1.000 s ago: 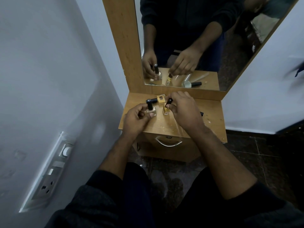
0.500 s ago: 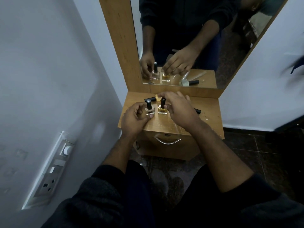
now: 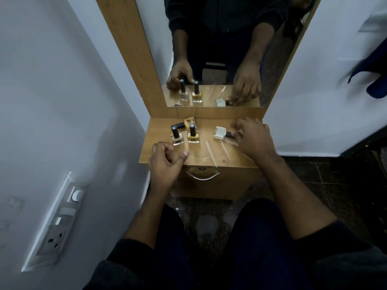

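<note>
Pinching black cap of pale bottle (image 3: 220, 132), lying centre-right of frame: right hand (image 3: 254, 139) | left hand (image 3: 165, 162) loosely curled, empty (over bench (image 3: 206, 126) front edge, centre-left) | clear bottle (image 3: 177, 136), gold bottle (image 3: 193, 135) upright at centre.

Pretty dim indoor shot, wide-angle lens is bending the edges, right side is blurring, tabletop (image 3: 211, 151) is catching glare streaks.

Four nail polish bottles (image 3: 177, 139) (image 3: 193, 138) (image 3: 189, 122) (image 3: 219, 132), two hands (image 3: 165, 164) (image 3: 254, 139), one mirror (image 3: 219, 49), one drawer handle (image 3: 202, 177) and one switchboard (image 3: 58, 222).
</note>
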A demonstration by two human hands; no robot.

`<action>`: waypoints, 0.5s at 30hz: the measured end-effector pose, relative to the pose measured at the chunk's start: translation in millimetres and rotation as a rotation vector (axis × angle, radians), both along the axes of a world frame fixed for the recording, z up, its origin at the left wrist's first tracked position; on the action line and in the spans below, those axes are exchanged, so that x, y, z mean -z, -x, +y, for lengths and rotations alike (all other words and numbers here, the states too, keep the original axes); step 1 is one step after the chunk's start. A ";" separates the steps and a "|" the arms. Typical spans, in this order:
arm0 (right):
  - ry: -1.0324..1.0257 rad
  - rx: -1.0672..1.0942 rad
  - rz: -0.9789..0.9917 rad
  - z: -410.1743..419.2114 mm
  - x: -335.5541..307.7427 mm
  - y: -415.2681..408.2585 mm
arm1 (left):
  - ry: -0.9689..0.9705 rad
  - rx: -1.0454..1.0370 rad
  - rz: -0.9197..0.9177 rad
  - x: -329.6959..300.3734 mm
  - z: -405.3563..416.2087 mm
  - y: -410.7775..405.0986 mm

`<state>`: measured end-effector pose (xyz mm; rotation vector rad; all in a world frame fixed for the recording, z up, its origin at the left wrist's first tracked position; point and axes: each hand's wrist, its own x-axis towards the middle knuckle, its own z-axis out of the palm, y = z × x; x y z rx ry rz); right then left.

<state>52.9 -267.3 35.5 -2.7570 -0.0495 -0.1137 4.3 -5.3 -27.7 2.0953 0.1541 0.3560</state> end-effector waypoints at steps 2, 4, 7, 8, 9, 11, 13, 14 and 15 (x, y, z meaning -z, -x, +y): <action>0.009 -0.012 0.026 -3.6 1.3 1.9 | -0.014 0.036 0.013 -2.3 -11.1 3.2; 0.017 -0.020 0.040 -6.4 4.5 3.3 | -0.027 0.077 0.025 -5.0 -24.0 6.0; 0.002 -0.028 0.054 -11.2 8.2 4.7 | -0.057 0.117 0.030 -9.3 -41.0 9.2; -0.010 -0.031 0.046 -12.3 8.5 4.9 | -0.059 0.119 0.030 -10.5 -44.3 10.2; -0.031 -0.030 0.030 -13.6 8.4 5.1 | -0.056 0.116 0.025 -11.2 -46.8 11.1; -0.109 -0.004 -0.012 -14.9 5.8 5.1 | -0.036 0.094 -0.003 -12.9 -48.0 14.2; -0.199 0.007 -0.061 -13.6 0.3 4.5 | -0.022 0.059 -0.040 -14.9 -44.4 16.3; -0.232 -0.010 -0.086 -12.5 -2.5 3.1 | -0.018 0.036 -0.057 -15.3 -40.3 15.8; -0.245 -0.040 -0.107 -10.5 -5.3 1.6 | -0.012 0.011 -0.067 -15.8 -34.9 13.9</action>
